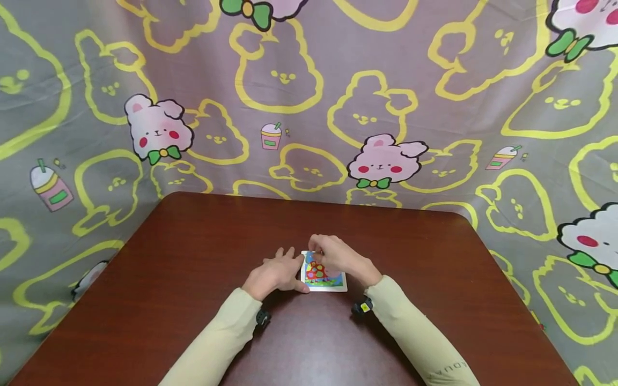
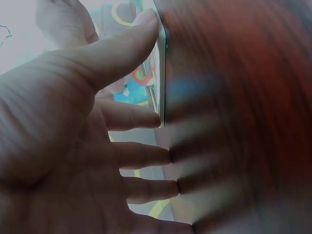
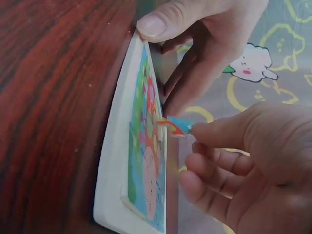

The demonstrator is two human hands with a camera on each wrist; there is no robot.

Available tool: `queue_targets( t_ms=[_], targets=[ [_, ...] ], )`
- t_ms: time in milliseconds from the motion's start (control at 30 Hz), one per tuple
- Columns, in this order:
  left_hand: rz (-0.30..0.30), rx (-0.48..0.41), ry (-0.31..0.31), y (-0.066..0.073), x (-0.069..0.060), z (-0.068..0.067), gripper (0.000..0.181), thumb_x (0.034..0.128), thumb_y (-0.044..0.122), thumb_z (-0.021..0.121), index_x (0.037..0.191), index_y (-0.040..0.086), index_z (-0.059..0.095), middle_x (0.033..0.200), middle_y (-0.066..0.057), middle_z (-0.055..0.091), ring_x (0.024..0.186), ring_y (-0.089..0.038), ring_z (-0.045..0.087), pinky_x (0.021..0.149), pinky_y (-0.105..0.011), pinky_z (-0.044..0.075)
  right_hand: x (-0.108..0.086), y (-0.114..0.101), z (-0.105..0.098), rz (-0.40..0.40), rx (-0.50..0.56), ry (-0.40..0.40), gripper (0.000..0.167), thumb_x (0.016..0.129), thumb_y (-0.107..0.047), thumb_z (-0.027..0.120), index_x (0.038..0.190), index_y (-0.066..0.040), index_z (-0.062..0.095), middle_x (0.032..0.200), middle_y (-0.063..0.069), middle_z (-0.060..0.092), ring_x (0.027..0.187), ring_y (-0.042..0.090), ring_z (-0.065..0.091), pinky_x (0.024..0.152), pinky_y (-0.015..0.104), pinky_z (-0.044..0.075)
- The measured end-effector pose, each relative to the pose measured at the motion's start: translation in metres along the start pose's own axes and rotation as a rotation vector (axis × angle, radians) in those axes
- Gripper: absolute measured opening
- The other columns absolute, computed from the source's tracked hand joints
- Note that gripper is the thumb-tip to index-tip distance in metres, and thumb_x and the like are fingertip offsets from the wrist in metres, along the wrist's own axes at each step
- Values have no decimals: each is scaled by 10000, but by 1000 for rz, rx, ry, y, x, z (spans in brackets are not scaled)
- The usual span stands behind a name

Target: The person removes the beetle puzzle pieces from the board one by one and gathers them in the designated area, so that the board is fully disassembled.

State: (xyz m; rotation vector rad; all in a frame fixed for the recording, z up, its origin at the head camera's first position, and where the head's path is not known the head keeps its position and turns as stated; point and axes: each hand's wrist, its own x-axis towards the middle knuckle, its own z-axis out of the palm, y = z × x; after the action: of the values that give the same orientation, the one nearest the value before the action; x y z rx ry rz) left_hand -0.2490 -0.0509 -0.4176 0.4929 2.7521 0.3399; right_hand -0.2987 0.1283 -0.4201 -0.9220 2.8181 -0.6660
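Observation:
On the table lies a small jigsaw puzzle [image 1: 316, 275] with a white border and a bright picture of a red, spotted ladybug-like figure. My right hand [image 1: 340, 256] pinches a small blue, red and yellow puzzle piece [image 3: 176, 126] between thumb and finger, tilted over the board's far side. Along the board's left edge rests my left hand [image 1: 276, 275], its fingers spread and fairly straight. In the right wrist view its thumb [image 3: 153, 24] touches a corner of the white border [image 3: 111, 180]. The right hand covers the upper right of the picture in the head view.
The puzzle sits on a dark reddish-brown wooden table [image 1: 203, 241] with rounded far corners. A grey curtain [image 1: 309, 126] with yellow outlines and cartoon rabbits hangs behind and at the sides. Black straps [image 1: 263, 318] circle both wrists below pale sleeves.

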Motion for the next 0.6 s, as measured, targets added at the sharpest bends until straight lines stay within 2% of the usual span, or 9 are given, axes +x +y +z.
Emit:
queue_targets(
  t_ms=[200,600],
  targets=[
    [-2,12,3,-2,0,1,892,796,521,762,1487,84,406,1565,-263,300,1439,-519,242,987,-772,313,-3,6,-9,-27,73,30,87,914,-100,677,988,-123,636,843,-20,660,754,119,590,712,310,514],
    [-15,17,0,0,2,3,890,791,518,768,1486,90,412,1570,-240,306,1446,-496,246,1017,-746,314,-27,43,-34,104,119,-7,93,920,-128,679,992,-147,622,840,0,640,708,147,580,617,277,510]
  ],
)
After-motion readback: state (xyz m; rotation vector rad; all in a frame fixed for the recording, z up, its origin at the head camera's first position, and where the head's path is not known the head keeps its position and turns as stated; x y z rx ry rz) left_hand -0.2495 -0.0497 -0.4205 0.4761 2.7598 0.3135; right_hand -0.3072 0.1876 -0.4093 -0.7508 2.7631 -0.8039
